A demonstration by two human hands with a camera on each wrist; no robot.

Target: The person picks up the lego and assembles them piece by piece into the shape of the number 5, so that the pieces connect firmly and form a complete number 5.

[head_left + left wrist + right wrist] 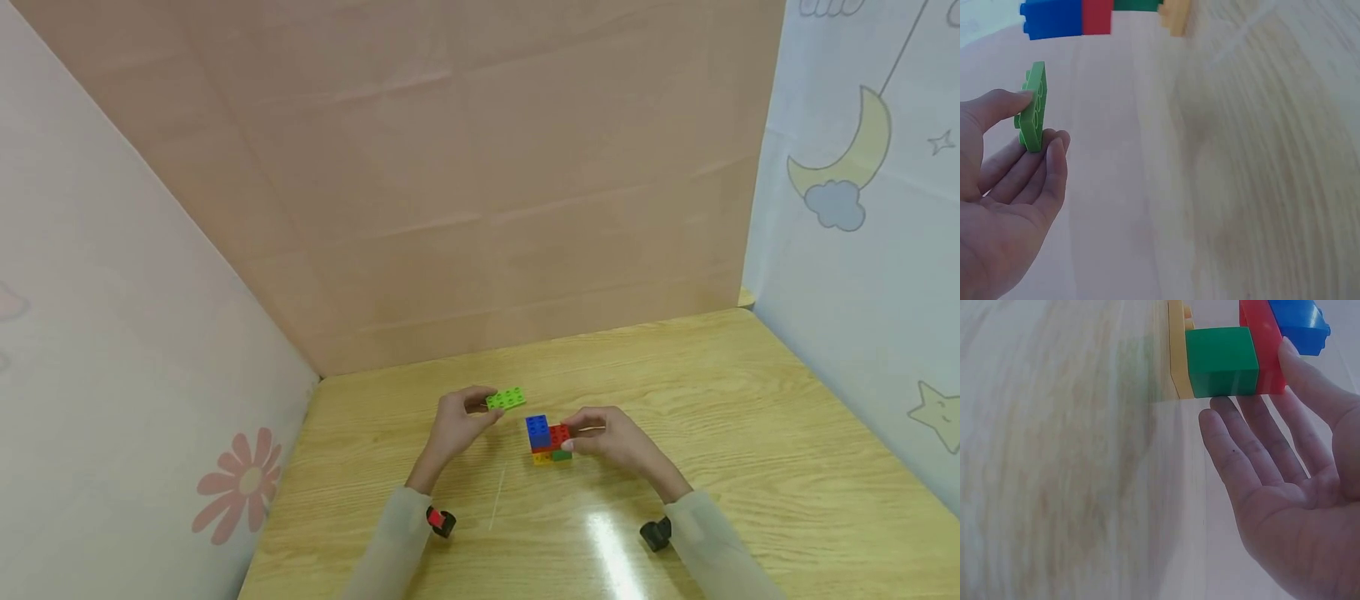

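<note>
My left hand (456, 425) pinches a flat light green toy brick (506, 398) between thumb and fingers, studs facing up. To its right is a stack of toy building bricks: a yellow plate (542, 458) lowest, a green block (1219, 362) above it, then a flat red brick (558, 437), with a blue brick (537, 431) on the red one's left part. My right hand (618, 440) holds this stack from the right; its thumb lies on the red brick's edge in the right wrist view. The light green brick is apart from the stack.
A wooden table (360, 467) lies under both hands. A plain tan sheet (480, 183) hangs behind it, and patterned walls (847, 333) stand at both sides. Black straps with small mounts (656, 533) sit at the wrists.
</note>
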